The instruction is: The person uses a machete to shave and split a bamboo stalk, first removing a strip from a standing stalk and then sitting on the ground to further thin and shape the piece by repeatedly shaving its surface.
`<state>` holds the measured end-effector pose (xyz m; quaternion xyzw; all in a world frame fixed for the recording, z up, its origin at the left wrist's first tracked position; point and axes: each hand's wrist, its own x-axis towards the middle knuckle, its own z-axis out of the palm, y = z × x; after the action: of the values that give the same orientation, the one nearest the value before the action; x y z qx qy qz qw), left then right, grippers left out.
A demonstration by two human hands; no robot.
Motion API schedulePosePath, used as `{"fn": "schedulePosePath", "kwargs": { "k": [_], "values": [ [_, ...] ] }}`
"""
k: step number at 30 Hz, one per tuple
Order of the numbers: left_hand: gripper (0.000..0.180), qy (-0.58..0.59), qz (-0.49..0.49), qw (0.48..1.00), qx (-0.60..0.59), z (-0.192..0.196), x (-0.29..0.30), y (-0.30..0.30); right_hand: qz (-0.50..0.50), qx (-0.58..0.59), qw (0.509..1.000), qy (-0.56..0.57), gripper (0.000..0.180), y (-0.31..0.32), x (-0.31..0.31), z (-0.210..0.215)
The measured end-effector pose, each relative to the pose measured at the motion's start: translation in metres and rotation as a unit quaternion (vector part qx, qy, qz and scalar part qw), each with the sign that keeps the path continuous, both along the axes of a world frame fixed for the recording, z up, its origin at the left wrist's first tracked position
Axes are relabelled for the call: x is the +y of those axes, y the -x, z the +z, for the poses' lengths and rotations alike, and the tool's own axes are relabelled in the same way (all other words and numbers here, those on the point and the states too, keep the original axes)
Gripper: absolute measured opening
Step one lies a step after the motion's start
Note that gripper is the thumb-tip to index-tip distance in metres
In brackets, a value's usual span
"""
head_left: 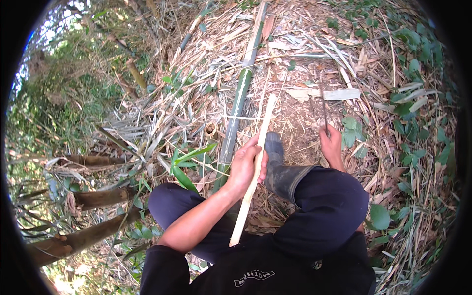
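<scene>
Left hand (pixel 246 164) wrapped around mid-length of pale, flat split-bamboo strip (pixel 253 169), just right of long green bamboo pole (pixel 236 113). Right hand (pixel 332 145) clenched on thin dark blade (pixel 323 110), further right. Probably light, stiff, springy, sharp-edged; best held mid-length, by flat faces.

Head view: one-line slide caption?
Left hand grips a pale bamboo strip; right hand holds a thin blade beside a green bamboo pole.

A green bamboo pole (pixel 239 105) lies on dry leaf litter (pixel 300 29) beside a rubber boot (pixel 278 169).
</scene>
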<state>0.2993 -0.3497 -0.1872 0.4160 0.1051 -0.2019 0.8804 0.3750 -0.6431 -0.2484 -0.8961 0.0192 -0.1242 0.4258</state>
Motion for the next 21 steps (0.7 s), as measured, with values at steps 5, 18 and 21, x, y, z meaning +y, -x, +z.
{"fn": "schedulePosePath", "kwargs": {
  "k": [5, 18, 21],
  "values": [
    [0.029, -0.057, -0.003, 0.997, -0.055, 0.008, -0.011, 0.005, 0.077, -0.015, 0.995, 0.065, 0.018, -0.009, 0.063, 0.067],
    [0.036, -0.176, -0.089, 0.965, -0.17, 0.005, -0.012, 0.021, 0.218, -0.25, 0.913, 0.238, 0.034, 0.028, 0.066, 0.076],
    [0.025, -0.205, -0.091, 0.953, -0.204, -0.004, -0.011, 0.026, 0.231, -0.251, 0.909, 0.239, 0.034, 0.034, 0.064, 0.08]
  ]
}}
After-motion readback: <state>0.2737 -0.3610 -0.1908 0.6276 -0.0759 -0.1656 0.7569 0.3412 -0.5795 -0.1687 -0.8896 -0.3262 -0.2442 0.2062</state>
